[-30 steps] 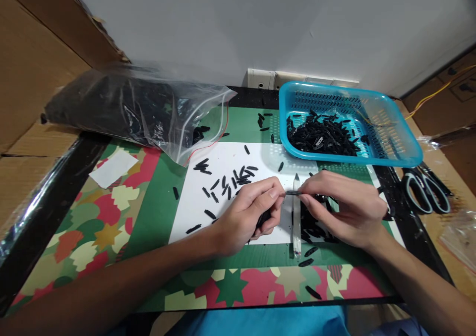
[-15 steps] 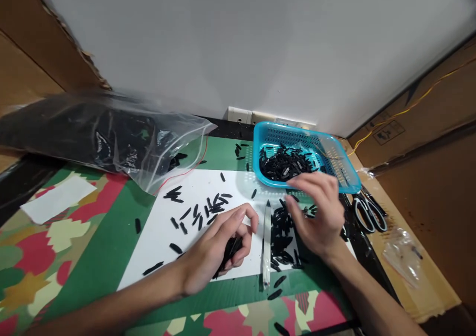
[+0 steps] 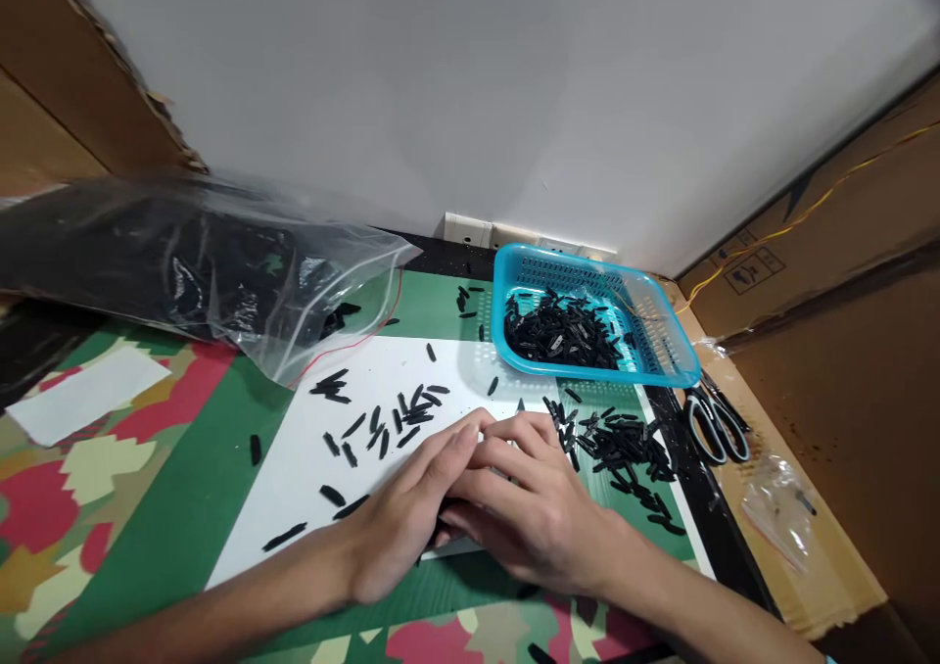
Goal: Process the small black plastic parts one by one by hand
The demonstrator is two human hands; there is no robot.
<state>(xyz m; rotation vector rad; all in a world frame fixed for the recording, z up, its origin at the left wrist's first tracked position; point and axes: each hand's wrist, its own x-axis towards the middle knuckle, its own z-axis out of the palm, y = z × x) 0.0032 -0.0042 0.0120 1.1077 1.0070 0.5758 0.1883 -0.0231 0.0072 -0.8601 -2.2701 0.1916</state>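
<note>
My left hand (image 3: 411, 502) is curled, with dark slivers showing beneath its palm near the wrist side. Pressed against it from the right, my right hand (image 3: 540, 507) has its fingers bent over the left fingers; whatever lies inside them is hidden. Both hands rest low over a white sheet of paper (image 3: 271, 507). Small, narrow black pieces (image 3: 417, 412) are scattered on the sheet left of the hands. A denser heap of black pieces (image 3: 628, 449) lies to their right. Only the dark tip of a white pen-like tool (image 3: 521, 405) shows above my right fingers.
A blue plastic basket (image 3: 594, 377) with many black pieces stands behind the hands. At the back left lies a clear zip bag (image 3: 315, 292) with dark contents. Scissors (image 3: 716, 431) and a small clear bag (image 3: 778, 512) are at the right, beside cardboard (image 3: 829, 380).
My right hand has moved left and down from beside the basket onto my left hand, covering most of the pen-like tool. The black heap at right is now spread wider and uncovered.
</note>
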